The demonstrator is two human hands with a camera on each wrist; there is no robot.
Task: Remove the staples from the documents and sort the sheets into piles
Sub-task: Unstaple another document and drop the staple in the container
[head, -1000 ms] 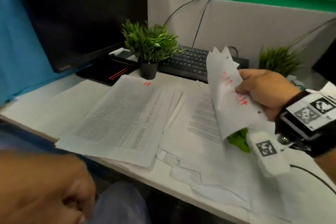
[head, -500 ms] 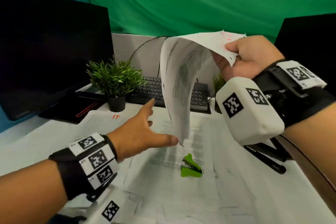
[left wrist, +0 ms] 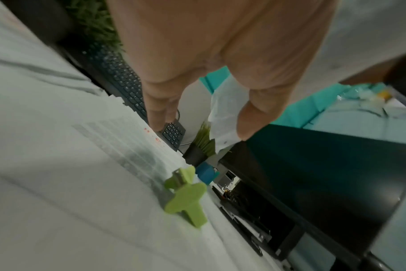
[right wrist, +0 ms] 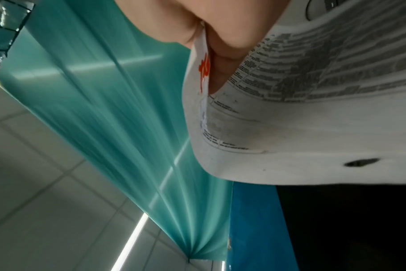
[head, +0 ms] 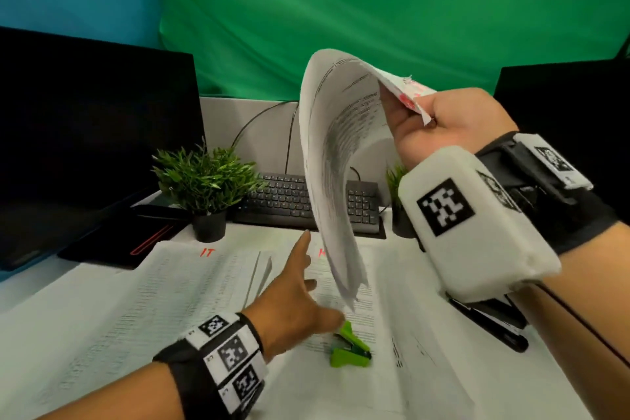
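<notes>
My right hand [head: 414, 112] pinches the top corner of a printed document [head: 335, 160] with red writing and holds it high above the desk, so the sheets curl over and hang down. In the right wrist view the thumb and fingers [right wrist: 223, 60] clamp that corner of the document [right wrist: 301, 113]. My left hand [head: 303, 280] reaches forward over the desk with straight fingers, just left of the hanging sheets and holding nothing. A green staple remover [head: 351, 348] lies on the papers right of the left wrist, also seen in the left wrist view [left wrist: 186, 194]. Piles of sheets [head: 163, 286] cover the desk.
A black monitor [head: 85, 133] stands at left with a potted plant [head: 204, 181] and keyboard [head: 293, 201] behind the papers. A second plant [head: 397, 181] and another dark screen [head: 562, 102] sit at right. A black pen [head: 491, 327] lies under my right wrist.
The view swung up from the desk. My right hand lifted the document from low on the right to head height. My left hand came in and reached forward toward the hanging sheets.
</notes>
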